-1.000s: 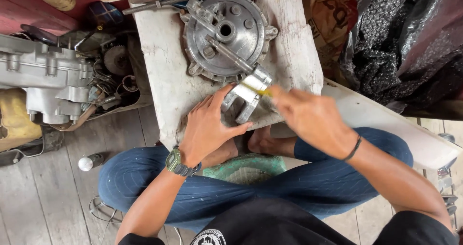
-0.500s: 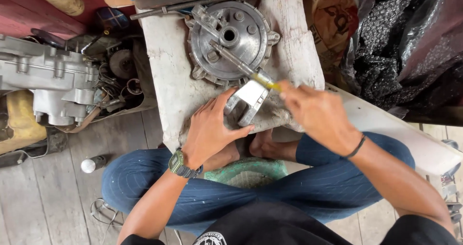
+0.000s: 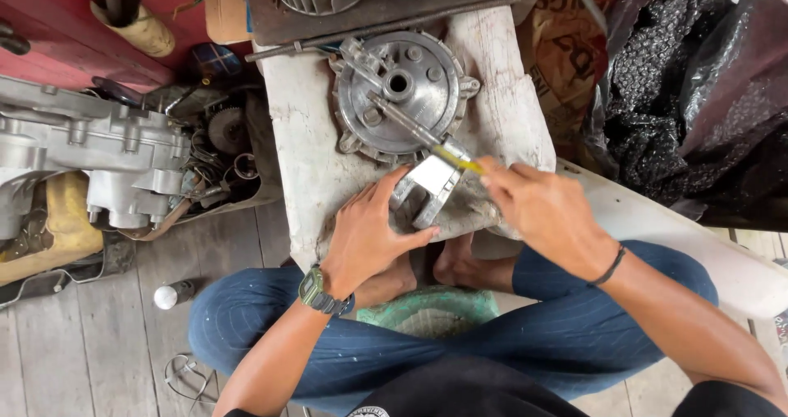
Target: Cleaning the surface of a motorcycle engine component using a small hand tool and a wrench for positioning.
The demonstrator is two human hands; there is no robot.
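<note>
At the desk's near edge the left hand holds down the small forked silver metal bracket, while the right hand, grip closed on a yellow-handled slim tool, has shifted slightly right, tip now beside the bracket.

The round hub cover is cast metal, dull grey with a faint sheen, lying on a rough, whitewashed wooden block. Just below it on the block, the forked bracket is brighter, smoother metal. Left of the block, the engine casing is matt aluminium; right of it, black plastic sheeting looks glossy and crinkled.
</note>
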